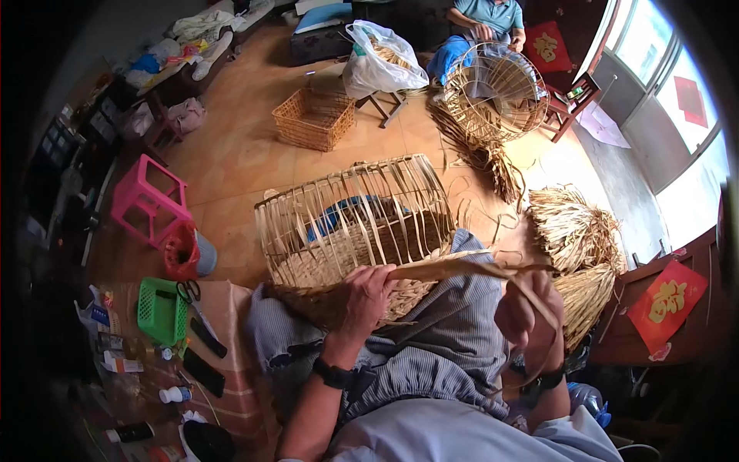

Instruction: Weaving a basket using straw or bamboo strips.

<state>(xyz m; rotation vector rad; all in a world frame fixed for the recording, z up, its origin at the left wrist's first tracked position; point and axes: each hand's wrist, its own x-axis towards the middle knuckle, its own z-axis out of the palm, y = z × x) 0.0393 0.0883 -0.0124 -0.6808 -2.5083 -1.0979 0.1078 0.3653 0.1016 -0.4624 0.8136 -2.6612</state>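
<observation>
A half-woven basket (346,250) lies across my lap, with woven straw at its near side and bare upright strips along its far frame. At its near right edge my left hand (366,300) is closed, pinching a flat dried-straw strip (446,269). The strip stretches to the right, and its far part bends and twists near my right hand (531,312). That hand is raised over my right thigh, somewhat blurred, its fingers curled around the strip's other end. Something blue (331,219) shows through the basket's bars.
Straw bundles (573,231) lie on the floor at right. Ahead, a co-worker (493,23) holds a round wire-framed basket (496,92). A rectangular wicker basket (314,119), pink stool (150,200) and lined bin (192,250) stand farther off. Scissors (192,296) and a green basket (162,312) rest on the left table.
</observation>
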